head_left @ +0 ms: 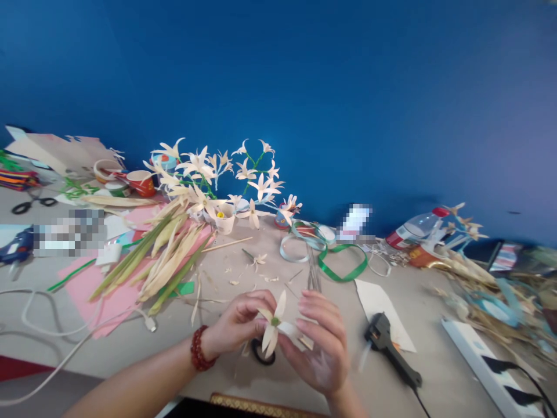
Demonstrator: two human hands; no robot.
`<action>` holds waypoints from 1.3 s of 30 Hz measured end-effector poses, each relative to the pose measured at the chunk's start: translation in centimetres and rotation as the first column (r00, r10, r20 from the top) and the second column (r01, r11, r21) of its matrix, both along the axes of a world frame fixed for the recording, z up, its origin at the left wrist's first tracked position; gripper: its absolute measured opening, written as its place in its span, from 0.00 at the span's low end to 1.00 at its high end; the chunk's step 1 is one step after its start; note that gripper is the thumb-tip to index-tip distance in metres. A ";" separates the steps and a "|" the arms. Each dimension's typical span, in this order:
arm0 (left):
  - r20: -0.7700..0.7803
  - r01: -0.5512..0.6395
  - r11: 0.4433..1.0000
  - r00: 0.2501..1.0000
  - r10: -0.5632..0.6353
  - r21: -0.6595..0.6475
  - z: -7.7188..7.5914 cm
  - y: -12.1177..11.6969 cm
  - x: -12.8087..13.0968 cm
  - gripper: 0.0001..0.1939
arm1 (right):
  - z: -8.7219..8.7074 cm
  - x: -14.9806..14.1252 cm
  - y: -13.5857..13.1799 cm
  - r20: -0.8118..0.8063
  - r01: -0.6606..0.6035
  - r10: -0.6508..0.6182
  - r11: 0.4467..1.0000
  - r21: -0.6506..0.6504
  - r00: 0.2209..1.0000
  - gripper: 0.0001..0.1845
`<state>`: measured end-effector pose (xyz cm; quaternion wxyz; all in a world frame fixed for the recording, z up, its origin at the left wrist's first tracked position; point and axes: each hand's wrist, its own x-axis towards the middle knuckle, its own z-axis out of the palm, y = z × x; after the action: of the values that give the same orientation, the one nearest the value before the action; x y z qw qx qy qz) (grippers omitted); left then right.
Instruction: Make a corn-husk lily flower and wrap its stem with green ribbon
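A pale corn-husk flower [272,338] with a green centre is held between my hands above the front of the table. My left hand [239,322], with a beaded bracelet on its wrist, pinches it from the left, its fingertips partly behind the petals. On the other side, the curved fingers and thumb of my right hand [322,339] close around a right-hand petal. Under the flower shows a black loop of scissors [263,352], mostly hidden. Just beyond my hands lie a small husk flower on a stem [256,259] and a bundle of thin wires [314,270].
Finished husk flowers [261,187] stand in cups at the back. Corn husks [167,255] lie on pink paper [82,290] at left. A glue gun [391,351], a power strip [483,371] and a bottle [415,227] are at right, with green ribbon [343,278] nearer the middle.
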<state>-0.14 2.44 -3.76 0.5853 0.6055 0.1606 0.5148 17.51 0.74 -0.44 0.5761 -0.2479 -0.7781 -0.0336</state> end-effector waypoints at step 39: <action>-0.157 -0.099 0.981 0.980 0.125 0.168 -0.4 0.0 0.0 0.13 | 1.3 2.2 0.7 0.176 -0.075 0.111 0.977 -0.199 0.978 0.13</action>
<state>-0.16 2.44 -4.12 0.4897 0.6811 0.2013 0.5058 19.71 1.43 0.87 0.4752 -0.2609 -0.8391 0.0452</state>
